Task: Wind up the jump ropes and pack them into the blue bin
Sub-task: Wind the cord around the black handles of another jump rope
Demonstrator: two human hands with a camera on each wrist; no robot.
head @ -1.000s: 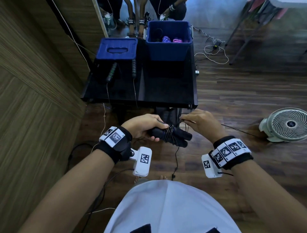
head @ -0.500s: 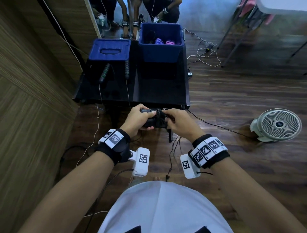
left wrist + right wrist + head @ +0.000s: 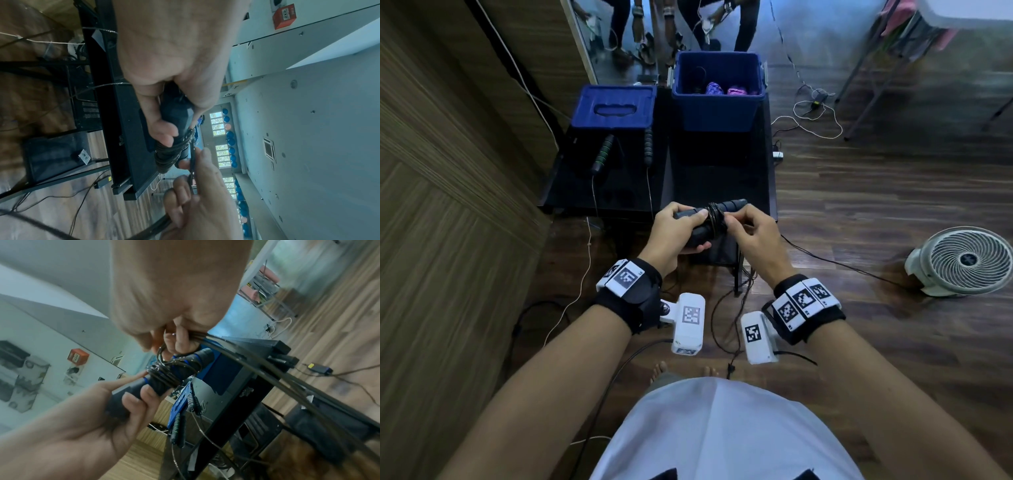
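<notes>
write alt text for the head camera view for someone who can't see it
Seen from above, the left hand grips a pair of dark jump rope handles while the right hand pinches the cord wound around them. Beyond, a black table holds an open blue bin, its lid and another jump rope.

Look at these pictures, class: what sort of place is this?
Probably an indoor activity or exercise room, used here for recording: wood-plank floor, a wall mirror behind the black table, and a floor fan.

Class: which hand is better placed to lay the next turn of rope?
Right hand: it pinches the loose rope beside the coil, while the left hand grips both handles.
</notes>
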